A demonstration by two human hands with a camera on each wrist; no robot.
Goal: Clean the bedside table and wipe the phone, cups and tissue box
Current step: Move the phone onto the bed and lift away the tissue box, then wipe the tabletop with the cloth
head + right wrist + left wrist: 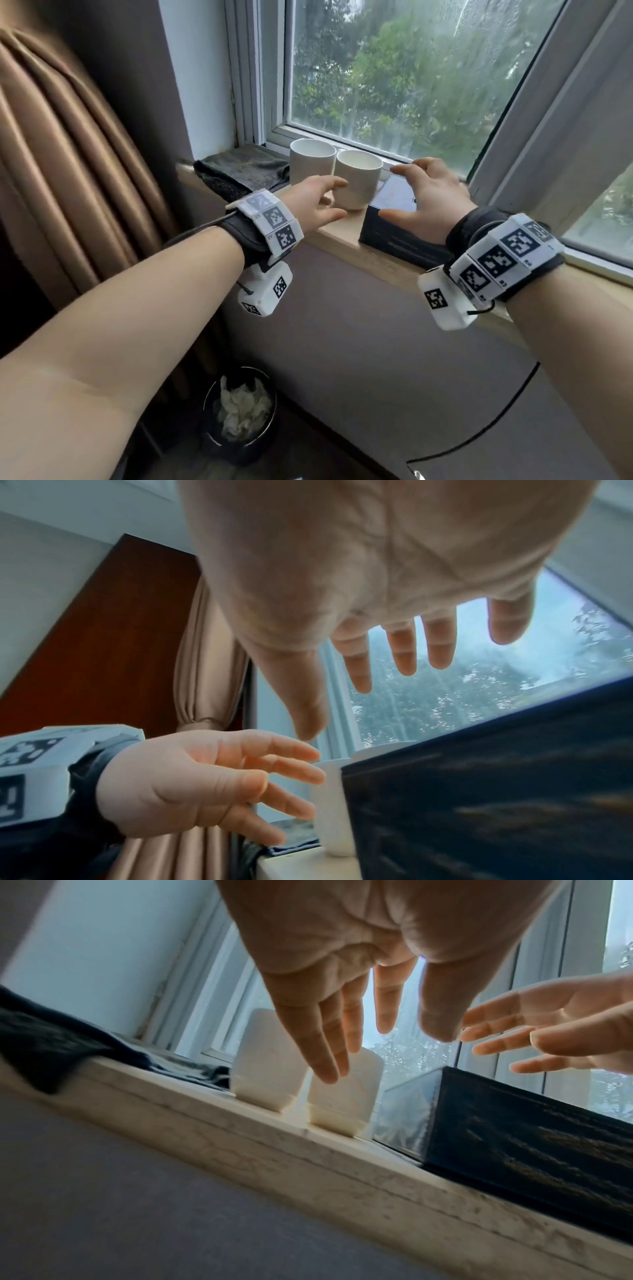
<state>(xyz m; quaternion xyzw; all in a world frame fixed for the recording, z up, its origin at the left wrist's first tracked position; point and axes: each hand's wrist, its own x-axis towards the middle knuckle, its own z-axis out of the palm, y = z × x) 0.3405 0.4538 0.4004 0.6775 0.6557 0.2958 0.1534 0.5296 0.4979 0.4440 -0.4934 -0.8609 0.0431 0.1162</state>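
Two white cups stand side by side on the windowsill, the far cup and the near cup. Right of them sits a dark tissue box with a glossy top; I cannot tell whether a phone lies on it. My left hand is open, its fingers spread just beside the near cup and holding nothing. My right hand hovers open over the box, empty. A dark cloth lies on the sill left of the cups.
A brown curtain hangs at the left. The window pane stands close behind the cups. Below the sill is a black waste bin with crumpled tissue, and a black cable runs along the wall.
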